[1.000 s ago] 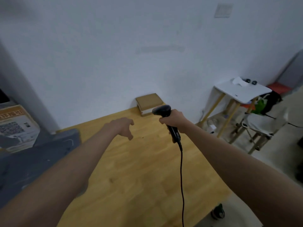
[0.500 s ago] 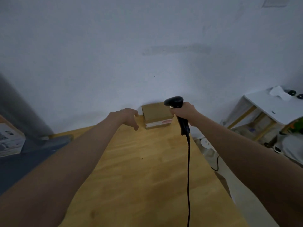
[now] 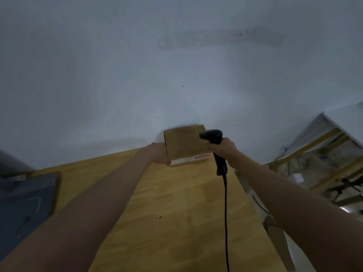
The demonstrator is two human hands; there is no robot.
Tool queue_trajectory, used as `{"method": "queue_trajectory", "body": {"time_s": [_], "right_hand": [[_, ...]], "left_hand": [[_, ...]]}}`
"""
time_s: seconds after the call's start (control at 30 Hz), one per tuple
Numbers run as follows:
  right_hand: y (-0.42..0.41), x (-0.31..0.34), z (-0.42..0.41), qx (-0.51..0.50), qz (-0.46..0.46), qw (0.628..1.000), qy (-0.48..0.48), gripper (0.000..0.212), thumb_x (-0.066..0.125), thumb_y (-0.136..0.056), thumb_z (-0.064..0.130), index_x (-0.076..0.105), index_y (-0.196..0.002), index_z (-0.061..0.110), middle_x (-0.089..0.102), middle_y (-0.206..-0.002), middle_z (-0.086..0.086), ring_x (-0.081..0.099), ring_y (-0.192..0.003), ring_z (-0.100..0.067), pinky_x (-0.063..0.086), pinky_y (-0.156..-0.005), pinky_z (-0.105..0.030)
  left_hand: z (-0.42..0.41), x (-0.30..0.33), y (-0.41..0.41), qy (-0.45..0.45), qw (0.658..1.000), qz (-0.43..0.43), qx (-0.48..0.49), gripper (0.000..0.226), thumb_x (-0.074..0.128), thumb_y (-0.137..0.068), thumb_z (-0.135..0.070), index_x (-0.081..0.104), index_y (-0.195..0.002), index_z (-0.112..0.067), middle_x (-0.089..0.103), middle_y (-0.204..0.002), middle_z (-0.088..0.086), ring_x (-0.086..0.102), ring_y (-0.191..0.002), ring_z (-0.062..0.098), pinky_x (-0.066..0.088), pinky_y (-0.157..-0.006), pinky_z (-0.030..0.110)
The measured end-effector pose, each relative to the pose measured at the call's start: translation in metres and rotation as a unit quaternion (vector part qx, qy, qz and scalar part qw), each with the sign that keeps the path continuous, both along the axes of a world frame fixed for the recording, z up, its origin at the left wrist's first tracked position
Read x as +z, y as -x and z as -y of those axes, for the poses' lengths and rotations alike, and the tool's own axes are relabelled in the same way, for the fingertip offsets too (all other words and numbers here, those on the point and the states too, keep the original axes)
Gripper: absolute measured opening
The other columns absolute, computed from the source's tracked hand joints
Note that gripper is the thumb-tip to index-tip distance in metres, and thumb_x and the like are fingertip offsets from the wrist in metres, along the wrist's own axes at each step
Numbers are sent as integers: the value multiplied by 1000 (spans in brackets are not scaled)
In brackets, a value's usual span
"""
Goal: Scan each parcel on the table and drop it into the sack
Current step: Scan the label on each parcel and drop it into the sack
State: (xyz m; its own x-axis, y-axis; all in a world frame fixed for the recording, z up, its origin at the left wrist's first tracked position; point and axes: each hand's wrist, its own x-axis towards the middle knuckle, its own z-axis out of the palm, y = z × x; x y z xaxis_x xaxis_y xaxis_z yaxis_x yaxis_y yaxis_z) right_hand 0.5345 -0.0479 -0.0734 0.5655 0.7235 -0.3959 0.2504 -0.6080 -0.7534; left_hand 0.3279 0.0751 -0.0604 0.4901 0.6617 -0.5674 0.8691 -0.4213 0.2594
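While at wall, parcel [image 3: 184, 148] gripped.

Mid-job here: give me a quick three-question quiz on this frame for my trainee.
1. True or false: the right hand holds the scanner.
2. Which side of the cardboard parcel does the left hand grip?
3. The parcel rests at the far end of the wooden table, near: A) a window B) the wall C) a shelf

Key: 1 true; 2 its left side; 3 B
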Motion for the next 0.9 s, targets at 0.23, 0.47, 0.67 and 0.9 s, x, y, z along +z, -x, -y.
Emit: {"method": "queue_trajectory", "body": {"time_s": [0.23,0.47,0.67,0.9], "right_hand": [[-5,-56,-13,14,-95,993,-62,27,66,-95,24,59,-120,17,62,-97,-3,61,-90,-18,50,-72,-28],[0,-59,-8,-23,-121,991,-52,23,66,-95,23,65,-103,1,55,-87,-11,56,-87,-26,46,-78,-37],[33,-30,21,13,-118,991,-58,32,67,-94,25,66,-110,-2,56,-88,-12,55,-85,-26,45,-75,-35],[102,23,70,60,-104,991,-61,25,68,-95,26,64,-99,1,53,-80,-8,51,-75,-22,41,-66,-30]], "left_hand": [[-8,-44,-17,197,940,162,227,72,75,-87,-25,39,-146,-5,46,-136,-1,46,-113,16,38,-88,26],[-9,-63,-2,277,892,236,266,118,90,-41,-53,45,-145,-18,56,-134,-5,53,-118,15,42,-79,23],[16,-26,43,303,891,220,256,115,90,-46,-50,43,-144,-12,53,-138,-3,47,-126,15,34,-103,28],[56,8,124,285,904,219,230,105,91,-51,-52,48,-140,-16,53,-139,-4,46,-131,17,35,-108,32]]}}
